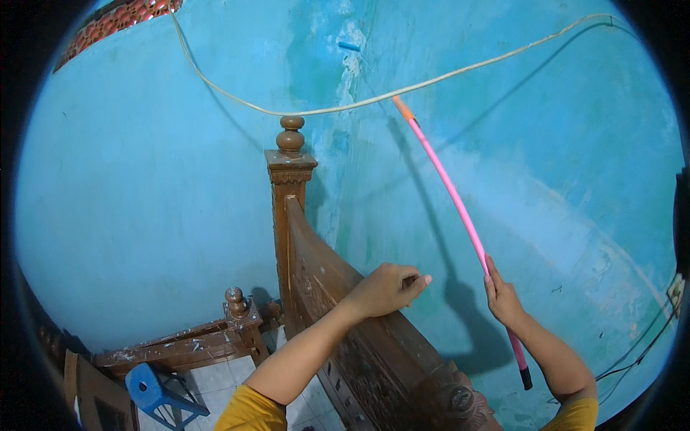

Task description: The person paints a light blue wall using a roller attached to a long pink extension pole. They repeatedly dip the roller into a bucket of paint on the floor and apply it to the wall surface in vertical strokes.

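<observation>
Pink stick (453,194) in right hand (503,298), left hand (388,287) on headboard (323,273)

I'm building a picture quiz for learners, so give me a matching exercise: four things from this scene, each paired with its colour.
Things:
1. long stick in the right hand
2. stool
3. headboard under the left hand
4. cable across the wall

Colours:
A. brown
B. whitish
C. pink
D. blue

Pairs: 1-C, 2-D, 3-A, 4-B
</observation>
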The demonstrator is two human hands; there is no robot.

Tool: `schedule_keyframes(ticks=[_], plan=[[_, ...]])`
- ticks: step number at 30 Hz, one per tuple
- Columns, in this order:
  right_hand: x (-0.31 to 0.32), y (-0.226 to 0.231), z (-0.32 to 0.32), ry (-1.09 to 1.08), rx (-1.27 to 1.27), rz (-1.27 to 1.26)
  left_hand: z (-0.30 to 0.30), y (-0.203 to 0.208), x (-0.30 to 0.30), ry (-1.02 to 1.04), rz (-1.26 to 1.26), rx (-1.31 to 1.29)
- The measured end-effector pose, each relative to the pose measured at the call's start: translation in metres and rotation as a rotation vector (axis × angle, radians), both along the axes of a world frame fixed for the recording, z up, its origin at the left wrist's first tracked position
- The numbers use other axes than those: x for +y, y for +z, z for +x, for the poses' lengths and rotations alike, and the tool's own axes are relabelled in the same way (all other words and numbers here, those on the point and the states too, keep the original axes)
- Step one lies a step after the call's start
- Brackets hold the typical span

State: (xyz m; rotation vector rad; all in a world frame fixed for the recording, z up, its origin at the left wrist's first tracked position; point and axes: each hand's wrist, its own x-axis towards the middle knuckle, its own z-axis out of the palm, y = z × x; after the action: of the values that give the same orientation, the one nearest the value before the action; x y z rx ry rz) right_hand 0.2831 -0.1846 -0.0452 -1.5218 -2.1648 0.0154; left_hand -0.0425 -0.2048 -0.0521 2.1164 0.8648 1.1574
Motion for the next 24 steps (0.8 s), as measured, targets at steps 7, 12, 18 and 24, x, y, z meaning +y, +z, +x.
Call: schedule_keyframes(ticks=[7,12,18,24], plan=[[-0.026,-0.059,0.023,0.008,0.001,-0.131,-0.003,0.001,0.000,0.024,-0.043,0.078],[-0.049,-0.082,0.034,0.003,0.040,-0.171,-0.004,0.000,0.001,-0.007,-0.059,0.007],[-0.045,-0.053,0.028,-0.005,0.172,-0.061,-0.002,-0.001,0.002,-0.003,-0.114,-0.024],[-0.010,-0.033,0.017,0.004,0.111,-0.057,-0.001,0.001,-0.003,0.052,-0.051,-0.056]])
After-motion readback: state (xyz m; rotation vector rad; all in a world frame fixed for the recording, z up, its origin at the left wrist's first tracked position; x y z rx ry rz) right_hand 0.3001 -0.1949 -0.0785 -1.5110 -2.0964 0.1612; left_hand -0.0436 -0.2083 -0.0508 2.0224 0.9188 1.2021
